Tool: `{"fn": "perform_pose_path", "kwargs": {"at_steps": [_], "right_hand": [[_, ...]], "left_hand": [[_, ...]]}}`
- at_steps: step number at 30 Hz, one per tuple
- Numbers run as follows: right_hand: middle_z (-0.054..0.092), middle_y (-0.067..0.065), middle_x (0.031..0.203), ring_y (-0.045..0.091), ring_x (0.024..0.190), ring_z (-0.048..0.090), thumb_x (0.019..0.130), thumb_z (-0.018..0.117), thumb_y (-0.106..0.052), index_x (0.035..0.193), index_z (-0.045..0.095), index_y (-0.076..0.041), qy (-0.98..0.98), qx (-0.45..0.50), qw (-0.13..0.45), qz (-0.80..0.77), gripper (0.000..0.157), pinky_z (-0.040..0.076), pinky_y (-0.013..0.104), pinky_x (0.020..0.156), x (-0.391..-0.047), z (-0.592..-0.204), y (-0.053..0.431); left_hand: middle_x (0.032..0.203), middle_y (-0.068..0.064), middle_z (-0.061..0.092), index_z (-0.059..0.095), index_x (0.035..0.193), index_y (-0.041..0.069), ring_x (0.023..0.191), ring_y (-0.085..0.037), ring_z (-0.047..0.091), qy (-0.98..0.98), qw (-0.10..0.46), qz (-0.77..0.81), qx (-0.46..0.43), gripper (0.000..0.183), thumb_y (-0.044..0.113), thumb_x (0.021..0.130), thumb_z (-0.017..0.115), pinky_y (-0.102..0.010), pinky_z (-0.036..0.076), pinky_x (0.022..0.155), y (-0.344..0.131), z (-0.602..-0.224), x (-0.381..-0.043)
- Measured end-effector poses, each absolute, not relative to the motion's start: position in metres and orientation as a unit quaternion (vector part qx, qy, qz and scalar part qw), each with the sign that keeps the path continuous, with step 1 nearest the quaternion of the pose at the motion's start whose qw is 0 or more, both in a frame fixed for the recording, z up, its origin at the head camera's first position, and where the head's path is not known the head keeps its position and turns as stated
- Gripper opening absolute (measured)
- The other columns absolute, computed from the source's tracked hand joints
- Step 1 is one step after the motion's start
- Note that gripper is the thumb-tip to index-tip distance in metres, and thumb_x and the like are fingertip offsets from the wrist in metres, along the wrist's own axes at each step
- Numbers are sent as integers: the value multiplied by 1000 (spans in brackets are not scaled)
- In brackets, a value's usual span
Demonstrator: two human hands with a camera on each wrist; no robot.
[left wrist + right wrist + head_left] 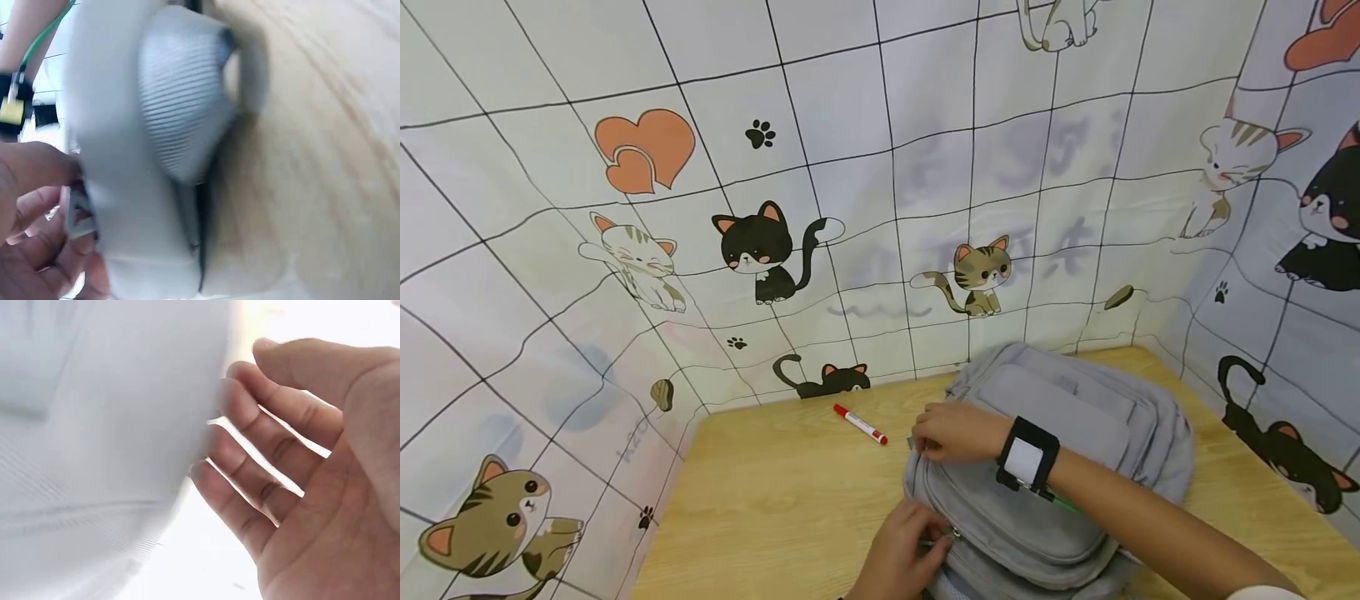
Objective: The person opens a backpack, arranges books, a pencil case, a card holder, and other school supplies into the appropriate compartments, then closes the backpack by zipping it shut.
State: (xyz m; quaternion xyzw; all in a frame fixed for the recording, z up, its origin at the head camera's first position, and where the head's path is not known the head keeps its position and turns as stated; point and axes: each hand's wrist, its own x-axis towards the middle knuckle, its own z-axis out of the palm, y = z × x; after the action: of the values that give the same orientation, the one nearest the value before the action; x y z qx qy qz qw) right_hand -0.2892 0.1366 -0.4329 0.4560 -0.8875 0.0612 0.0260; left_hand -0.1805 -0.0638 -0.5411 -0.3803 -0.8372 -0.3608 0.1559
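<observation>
backpack [1060, 400] lies on the bench [775, 500] toward four o'clock in the head view; its padded cloth should be soft, apt to sag and hardly fragile, best worked by the small zipper pull [955, 532] at its eight o'clock edge with the cloth beside it braced. the left hand [904, 550] has a narrow grip, seemingly pinching that pull, while the right hand [958, 433] has a loose, wide grip near the ten o'clock edge. its thumb, apart from the fingers, shows plainly only in the right wrist view.
</observation>
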Motion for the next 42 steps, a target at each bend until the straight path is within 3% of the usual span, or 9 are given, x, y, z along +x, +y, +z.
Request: {"fn": "perform_pose_path", "kwargs": {"at_steps": [3,8,10,14,18,23,30,36,42], "right_hand": [[67,-13,90,2,85,58,99,77,-25,100,75,-24,-885,459,20,81,3,50,19,73,-253,-424,145],[54,-20,65,-6,58,46,91,84,-41,110,75,-24,-889,447,-8,97,27,37,14,53,-198,-436,149],[45,-20,60,-6,52,38,88,86,-43,106,73,-25,-899,426,-12,98,29,30,15,48,-185,-448,148],[42,-19,60,-7,53,36,90,84,-32,88,65,-25,-908,397,15,133,20,27,14,48,-174,-470,146],[46,-18,63,-8,56,39,95,79,-22,84,61,-25,-897,406,46,170,21,29,12,51,-174,-475,148],[52,-19,70,-10,59,42,97,78,-23,91,61,-25,-886,425,50,178,18,32,9,53,-172,-469,154],[56,-13,75,-2,65,54,100,73,-11,101,61,-19,-900,391,-2,193,15,42,16,58,-165,-470,159],[58,-7,71,5,62,59,97,72,-8,99,61,-15,-922,339,25,187,13,42,22,53,-155,-473,164],[44,-12,64,-2,54,44,98,72,-6,86,57,-20,-925,324,3,200,24,36,19,51,-152,-463,174]], "left_hand": [[95,5,63,66,107,15,87,-3,58,-834,135,-384,-373,29,0,88,80,-13,48,75,-71,-539,-176],[97,0,67,60,109,15,87,-4,61,-814,82,-462,-343,33,-5,89,77,-20,52,71,-76,-524,-174],[98,-3,69,59,109,14,87,-2,61,-801,43,-499,-328,26,-1,94,75,-22,56,71,-73,-518,-175],[99,-7,72,62,109,12,86,0,64,-784,-2,-542,-303,12,13,102,72,-24,59,72,-71,-512,-177],[104,0,72,68,110,14,94,-3,63,-807,54,-476,-345,6,15,104,70,-25,56,78,-76,-516,-189],[122,9,68,75,114,25,116,-11,57,-829,177,-262,-461,19,21,96,81,-31,49,92,-77,-529,-216],[122,13,70,79,106,28,118,-7,61,-809,229,-145,-522,11,32,96,81,-30,48,97,-63,-537,-234],[110,15,70,80,106,27,108,-6,62,-803,213,-159,-533,8,30,99,78,-28,48,93,-59,-535,-235],[110,12,72,81,105,23,109,-8,63,-811,181,-223,-510,8,27,99,78,-28,51,96,-61,-531,-235]]}}
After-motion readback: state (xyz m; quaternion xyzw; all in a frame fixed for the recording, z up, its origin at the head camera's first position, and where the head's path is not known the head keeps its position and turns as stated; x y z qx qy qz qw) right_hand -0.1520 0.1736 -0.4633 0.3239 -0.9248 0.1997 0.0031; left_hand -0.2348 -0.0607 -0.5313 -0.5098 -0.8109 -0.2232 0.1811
